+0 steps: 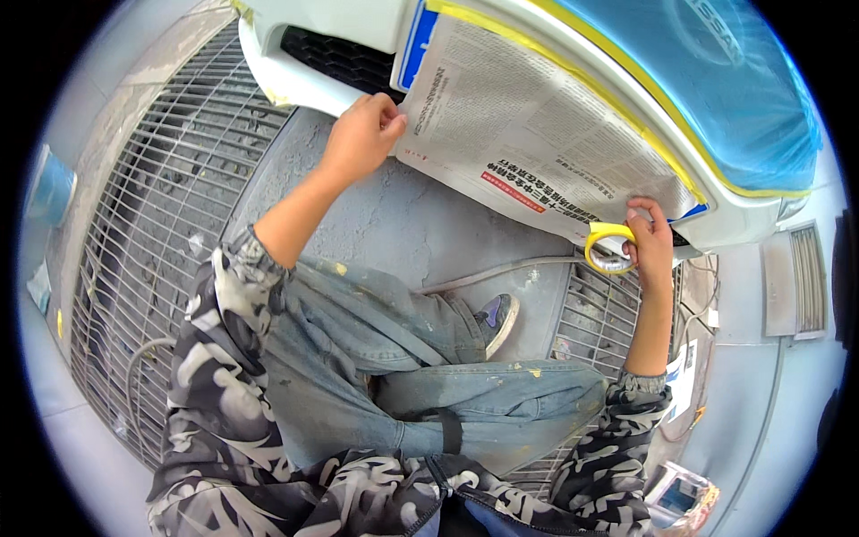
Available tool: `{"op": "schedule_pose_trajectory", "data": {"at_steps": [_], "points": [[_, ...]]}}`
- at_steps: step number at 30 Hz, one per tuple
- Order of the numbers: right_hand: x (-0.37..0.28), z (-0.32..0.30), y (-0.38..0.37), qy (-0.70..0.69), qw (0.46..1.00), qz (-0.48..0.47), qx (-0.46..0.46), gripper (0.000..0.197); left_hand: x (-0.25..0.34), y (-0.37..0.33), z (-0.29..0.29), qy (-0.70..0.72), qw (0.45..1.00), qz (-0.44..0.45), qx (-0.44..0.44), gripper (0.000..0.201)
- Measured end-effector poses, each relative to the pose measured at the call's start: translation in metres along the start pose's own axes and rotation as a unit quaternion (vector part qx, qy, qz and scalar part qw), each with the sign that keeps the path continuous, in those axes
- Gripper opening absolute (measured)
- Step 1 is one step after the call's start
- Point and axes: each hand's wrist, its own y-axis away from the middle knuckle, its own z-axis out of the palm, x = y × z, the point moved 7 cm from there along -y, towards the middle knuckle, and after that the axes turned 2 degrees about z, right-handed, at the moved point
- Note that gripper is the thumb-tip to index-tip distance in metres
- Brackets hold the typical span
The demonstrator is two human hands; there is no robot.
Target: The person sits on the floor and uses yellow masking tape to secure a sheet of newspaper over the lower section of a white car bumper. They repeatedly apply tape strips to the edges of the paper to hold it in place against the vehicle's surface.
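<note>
A sheet of newspaper hangs over the front of a white car bumper, with a strip of yellow masking tape along its upper edge. My left hand is closed at the sheet's left edge, thumb and fingers pinching it. At the sheet's lower right corner, my right hand grips a roll of yellow masking tape, its fingertips against the paper. Blue plastic film covers the car above, bordered by yellow tape. Part of a blue plate shows beside the newspaper.
A black grille opening lies left of the paper. Metal floor grating runs at the left and another grating at the right. A hose crosses the grey floor near my shoe. A clear-wrapped container stands lower right.
</note>
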Motion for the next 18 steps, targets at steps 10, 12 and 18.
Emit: {"op": "schedule_pose_trajectory", "data": {"at_steps": [10, 12, 18], "points": [[0.092, -0.012, 0.021, -0.035, 0.977, 0.124, 0.172, 0.03, -0.013, -0.004, 0.016, 0.125, 0.988, -0.001, -0.093, 0.034], [0.096, -0.01, 0.022, -0.057, 0.973, 0.134, 0.181, 0.035, -0.019, -0.004, 0.02, 0.126, 0.987, -0.015, -0.101, 0.032], [0.101, -0.011, 0.017, -0.001, 0.986, 0.136, 0.096, 0.03, -0.027, -0.006, 0.035, 0.158, 0.979, -0.072, -0.103, 0.036]]}}
